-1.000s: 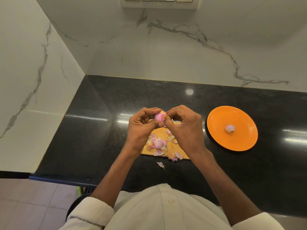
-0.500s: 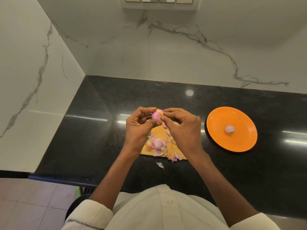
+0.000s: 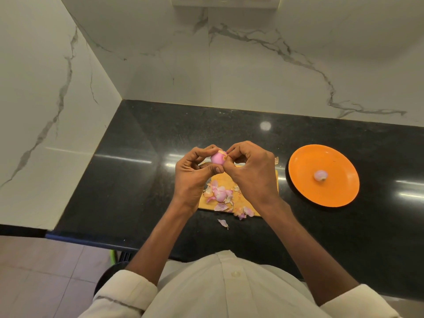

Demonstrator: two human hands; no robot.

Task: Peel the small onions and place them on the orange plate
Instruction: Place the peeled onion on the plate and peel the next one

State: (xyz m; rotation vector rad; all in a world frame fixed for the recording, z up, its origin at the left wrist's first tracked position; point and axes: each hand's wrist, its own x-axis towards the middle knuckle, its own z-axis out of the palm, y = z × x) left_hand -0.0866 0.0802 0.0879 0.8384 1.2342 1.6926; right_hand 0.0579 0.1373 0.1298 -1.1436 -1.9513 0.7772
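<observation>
My left hand (image 3: 195, 177) grips a small pink onion (image 3: 217, 157) between thumb and fingers, above the yellow cutting board (image 3: 223, 180). The fingertips of my right hand (image 3: 251, 173) pinch the skin at the onion's right end. Another small onion (image 3: 220, 195) lies on the board among loose peels (image 3: 243, 211). To the right, the orange plate (image 3: 332, 196) holds one peeled onion (image 3: 320, 175).
The black counter (image 3: 142, 175) meets white marble walls at the back and left. One peel (image 3: 223, 223) lies on the counter in front of the board, and a scrap (image 3: 276, 160) lies by the board's far right corner. The counter's front edge (image 3: 91, 243) runs below left.
Both hands with the onion have shifted slightly away from me, and my right fingers have changed their pinch on the skin. The plate and board have not moved.
</observation>
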